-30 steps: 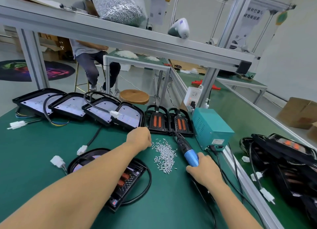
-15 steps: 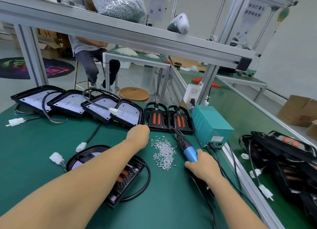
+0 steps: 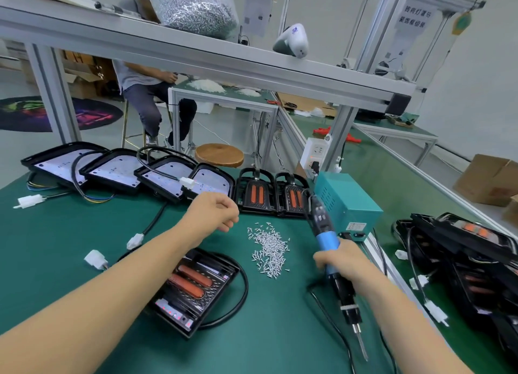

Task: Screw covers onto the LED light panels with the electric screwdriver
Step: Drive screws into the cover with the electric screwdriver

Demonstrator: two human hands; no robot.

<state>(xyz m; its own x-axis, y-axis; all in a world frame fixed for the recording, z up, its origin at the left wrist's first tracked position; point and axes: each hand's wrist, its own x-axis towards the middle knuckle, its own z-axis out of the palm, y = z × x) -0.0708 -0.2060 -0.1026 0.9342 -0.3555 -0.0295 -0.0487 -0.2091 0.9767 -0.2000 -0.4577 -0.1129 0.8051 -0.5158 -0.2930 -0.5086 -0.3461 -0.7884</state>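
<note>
The electric screwdriver (image 3: 333, 258) is held in the right hand (image 3: 343, 261), whose grip is clamped around the blue part of the body. Its long axis runs from near to far over the right part of the bench (image 3: 70, 247); the bit end points toward the near edge and somewhat down, and the cable end points away toward the teal power box (image 3: 347, 199). The bit appears to hang above the bench surface, not touching it.

Just left of it, near the near edge, one LED light panel (image 3: 196, 289) lies with its black cover and two orange strips facing up, a black cable (image 3: 241, 289) looped around its right side. If the bit is brought down at a slant, it can slip from the screw head and scratch the cover. The cable of the screwdriver can also be dragged through the loose screws (image 3: 270, 251), which lie in a heap in the middle of the bench, and scatter them.

The left hand (image 3: 214, 214) is held over the bench just beyond the panel, its grip curled together. Whether a screw is pinched inside cannot be told; a small screw can easily be dropped.

Along the far edge, a row of more panels (image 3: 112, 169) waits.
</note>
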